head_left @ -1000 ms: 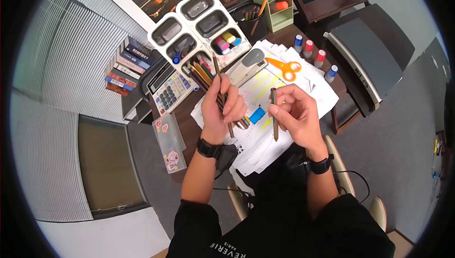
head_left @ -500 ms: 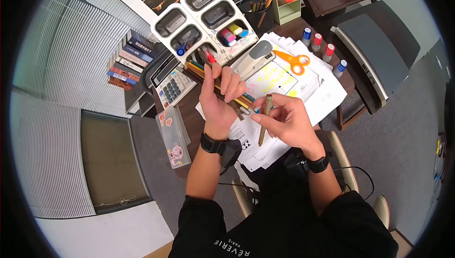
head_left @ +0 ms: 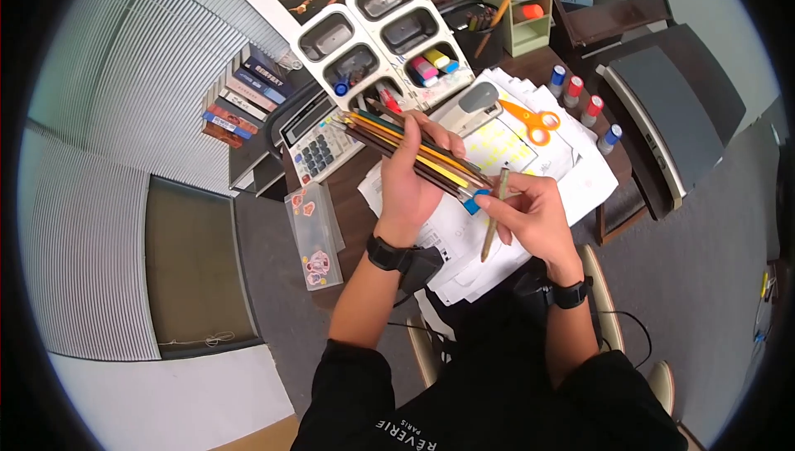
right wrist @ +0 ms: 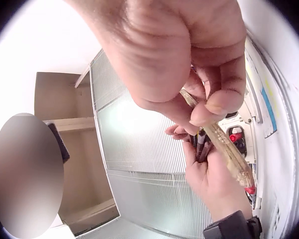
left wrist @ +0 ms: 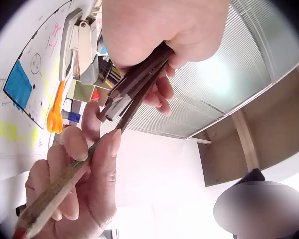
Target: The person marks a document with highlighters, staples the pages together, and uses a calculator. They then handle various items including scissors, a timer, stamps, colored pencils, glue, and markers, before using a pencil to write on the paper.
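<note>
My left hand (head_left: 407,190) holds a bundle of colored pencils (head_left: 426,155) lying aslant across its palm, the thumb over them. Yellow, green and dark brown barrels show. Between thumb and fingers, my right hand (head_left: 537,217) pinches a single pencil (head_left: 492,236) beside the bundle's lower right end. This pencil (right wrist: 229,152) has a worn, pale wooden-looking barrel and a red end in the right wrist view. In the left wrist view its upper end overlaps the dark bundle (left wrist: 134,87). Below both hands lie printed papers (head_left: 571,182) with yellow highlighting.
A white organizer (head_left: 368,16) with erasers and pens stands behind the hands. Near it are a calculator (head_left: 319,153), a stapler (head_left: 476,103) and orange scissors (head_left: 534,121). Several capped bottles (head_left: 592,110) line the right edge. A clear stickered case (head_left: 315,236) lies at left.
My left hand has turned and loosened, so the pencil bundle now spreads slantwise across the palm. The right hand has brought its pencil close to the bundle's end. The head view has shifted slightly.
</note>
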The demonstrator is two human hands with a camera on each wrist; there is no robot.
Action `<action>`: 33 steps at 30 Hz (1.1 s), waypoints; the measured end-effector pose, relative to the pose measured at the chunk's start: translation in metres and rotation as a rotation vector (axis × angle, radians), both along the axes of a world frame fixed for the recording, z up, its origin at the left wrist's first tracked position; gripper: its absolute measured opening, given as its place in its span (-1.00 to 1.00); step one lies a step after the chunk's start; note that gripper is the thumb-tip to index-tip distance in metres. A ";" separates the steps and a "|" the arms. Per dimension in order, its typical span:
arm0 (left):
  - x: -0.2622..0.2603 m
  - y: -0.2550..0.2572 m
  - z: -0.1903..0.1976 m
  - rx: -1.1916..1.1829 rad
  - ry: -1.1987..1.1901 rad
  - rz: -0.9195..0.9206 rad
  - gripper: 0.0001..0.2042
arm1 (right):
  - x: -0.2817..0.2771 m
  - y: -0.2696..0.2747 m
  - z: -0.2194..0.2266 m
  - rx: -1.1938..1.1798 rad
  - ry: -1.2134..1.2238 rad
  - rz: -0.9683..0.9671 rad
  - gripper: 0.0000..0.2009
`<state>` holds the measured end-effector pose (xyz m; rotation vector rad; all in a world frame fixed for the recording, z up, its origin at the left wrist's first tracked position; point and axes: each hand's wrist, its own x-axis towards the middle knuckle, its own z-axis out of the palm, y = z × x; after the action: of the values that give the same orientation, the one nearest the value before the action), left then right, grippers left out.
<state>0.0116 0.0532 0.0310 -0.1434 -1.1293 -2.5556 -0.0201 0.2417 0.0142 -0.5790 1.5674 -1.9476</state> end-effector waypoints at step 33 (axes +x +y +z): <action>-0.001 -0.018 -0.009 0.132 -0.071 0.149 -0.45 | -0.107 -0.217 0.085 0.466 1.359 0.027 -0.84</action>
<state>0.0110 0.0352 0.0220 0.0620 -0.9536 -2.5096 -0.1271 0.0246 0.0995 -1.8840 2.5796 -0.9524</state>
